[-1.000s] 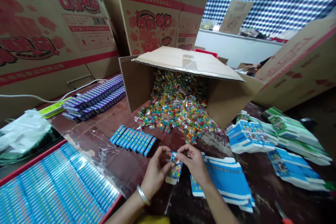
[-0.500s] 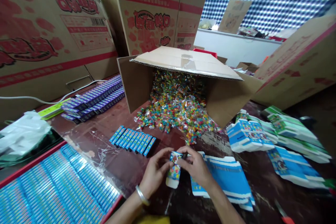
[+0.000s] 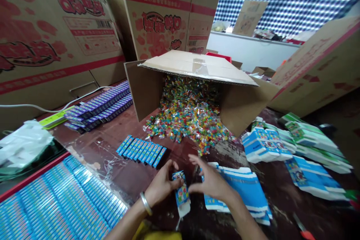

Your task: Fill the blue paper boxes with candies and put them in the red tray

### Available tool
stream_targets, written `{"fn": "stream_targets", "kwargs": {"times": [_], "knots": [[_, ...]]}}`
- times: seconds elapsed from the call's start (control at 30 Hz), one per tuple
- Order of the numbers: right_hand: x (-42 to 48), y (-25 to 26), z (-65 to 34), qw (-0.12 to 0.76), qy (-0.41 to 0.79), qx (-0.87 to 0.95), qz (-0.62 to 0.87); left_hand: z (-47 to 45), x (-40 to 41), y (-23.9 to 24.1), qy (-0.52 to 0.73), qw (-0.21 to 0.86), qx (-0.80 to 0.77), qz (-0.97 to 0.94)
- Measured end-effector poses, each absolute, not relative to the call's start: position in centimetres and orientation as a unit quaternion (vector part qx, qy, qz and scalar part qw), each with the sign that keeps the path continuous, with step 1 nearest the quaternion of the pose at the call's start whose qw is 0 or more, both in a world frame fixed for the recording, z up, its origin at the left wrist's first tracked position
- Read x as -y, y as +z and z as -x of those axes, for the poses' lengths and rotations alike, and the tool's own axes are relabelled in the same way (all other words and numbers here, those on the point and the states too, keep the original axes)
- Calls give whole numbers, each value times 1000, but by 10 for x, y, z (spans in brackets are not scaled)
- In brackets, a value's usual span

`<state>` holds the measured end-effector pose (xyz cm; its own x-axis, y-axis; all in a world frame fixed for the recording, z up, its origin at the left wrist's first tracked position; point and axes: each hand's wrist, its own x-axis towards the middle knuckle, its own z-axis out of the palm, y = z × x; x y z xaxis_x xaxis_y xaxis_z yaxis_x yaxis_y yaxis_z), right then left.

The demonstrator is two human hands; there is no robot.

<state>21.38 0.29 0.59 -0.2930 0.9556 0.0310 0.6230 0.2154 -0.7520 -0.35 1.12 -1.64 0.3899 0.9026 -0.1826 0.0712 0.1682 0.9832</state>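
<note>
Between thumb and fingers, my left hand (image 3: 164,182) grips a small blue printed candy box (image 3: 182,192). The box is tilted, and a white flap sticks out at its near end. My right hand (image 3: 209,182) is just to the right of the box, holding nothing, thumb and fingers apart. Beneath and beside the right hand lies a stack of flat blue cartons (image 3: 244,189). Beyond both hands, small clear packets of colourful candy (image 3: 194,120) spill out of a cardboard box (image 3: 197,67) lying on its side.
A row of blue boxes (image 3: 142,150) lies left of my hands. A red-rimmed tray (image 3: 33,174) holds many more. Purple boxes (image 3: 98,107) are stacked behind. To the right are blue cartons (image 3: 267,145), green cartons (image 3: 317,135) and an orange-handled tool (image 3: 306,234). Large cartons (image 3: 165,18) stand behind.
My right hand has let go of the candy box and opened. My left hand has moved slightly left and nearer with the box, which now looks opened out and tilted.
</note>
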Motion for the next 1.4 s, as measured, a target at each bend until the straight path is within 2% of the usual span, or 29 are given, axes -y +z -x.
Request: {"fn": "stream_targets", "kwargs": {"times": [0.07, 0.23, 0.43, 0.53, 0.63, 0.7, 0.77, 0.87, 0.97, 1.13, 1.3, 1.4], "knots": [[-19, -7, -225, 268, 214, 699, 628, 5, -9, -17, 335, 649, -451, -513], [-49, -34, -230, 177, 12, 710, 682, 5, -6, -16, 336, 666, -457, -484], [-50, -37, -230, 177, -33, 706, 685, 4, 0, -17, 334, 641, -474, -503], [-45, -20, -236, 248, 14, 677, 693, 3, 1, -17, 346, 626, -480, -508], [-37, 5, -236, 370, 182, 621, 667, 1, -2, -16, 349, 613, -471, -531], [-32, 19, -230, 409, 291, 591, 631, -2, -4, -15, 347, 606, -465, -544], [-28, 28, -223, 415, 346, 585, 605, -5, -5, -14, 350, 604, -454, -554], [-26, 32, -213, 390, 355, 616, 586, -10, -4, -15, 355, 630, -423, -545], [-25, 30, -206, 361, 314, 656, 583, -13, -3, -16, 358, 664, -398, -522], [-21, 33, -202, 334, 272, 714, 551, -16, -2, -12, 391, 665, -391, -502], [-14, 28, -200, 386, 356, 653, 546, -21, -1, 3, 466, 650, -377, -467], [-7, 15, -194, 408, 391, 612, 553, -24, 0, 5, 460, 657, -370, -469]]}}
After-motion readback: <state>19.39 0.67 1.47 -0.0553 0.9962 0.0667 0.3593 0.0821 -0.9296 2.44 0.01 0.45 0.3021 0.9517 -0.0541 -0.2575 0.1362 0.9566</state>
